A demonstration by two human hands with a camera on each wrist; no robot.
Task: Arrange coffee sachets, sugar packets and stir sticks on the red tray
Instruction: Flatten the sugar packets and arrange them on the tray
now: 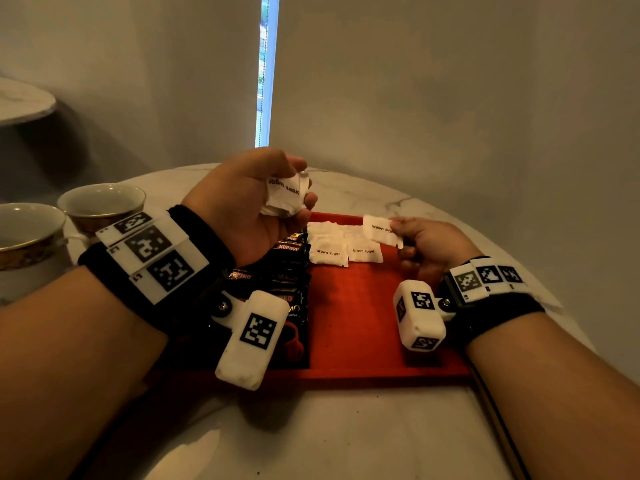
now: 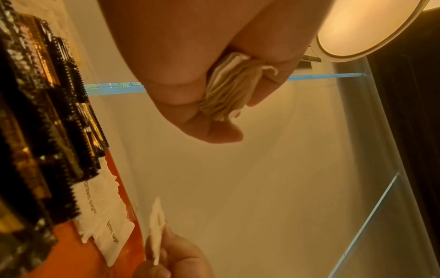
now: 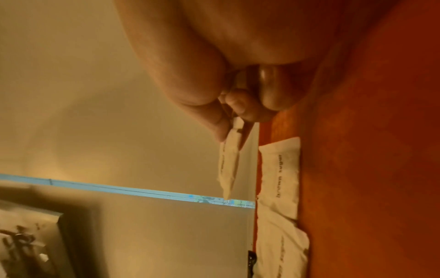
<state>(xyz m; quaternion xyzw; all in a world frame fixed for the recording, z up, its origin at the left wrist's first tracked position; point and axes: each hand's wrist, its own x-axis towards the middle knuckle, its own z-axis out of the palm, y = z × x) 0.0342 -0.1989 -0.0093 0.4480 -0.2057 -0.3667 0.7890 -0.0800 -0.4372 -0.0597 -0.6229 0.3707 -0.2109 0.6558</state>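
Note:
A red tray (image 1: 360, 327) lies on the marble table. Black coffee sachets (image 1: 287, 268) overlap in a row along its left side. Several white brown-sugar packets (image 1: 346, 249) lie flat at its far middle. My left hand (image 1: 242, 209) hovers above the tray's far left and grips a small bunch of sugar packets (image 1: 285, 195), seen edge-on in the left wrist view as a stack of sugar packets (image 2: 226, 90). My right hand (image 1: 426, 244) pinches one sugar packet (image 1: 381, 230) by its edge just above the tray's far right; the right wrist view shows this pinched packet (image 3: 228, 169) hanging over the tray (image 3: 369, 169). No stir sticks show.
Two gold-rimmed cups (image 1: 100, 202) stand on the table at the left, beside the tray. A wall and a narrow window strip (image 1: 266, 71) rise behind the table. Another round table (image 1: 20, 98) stands at the far left.

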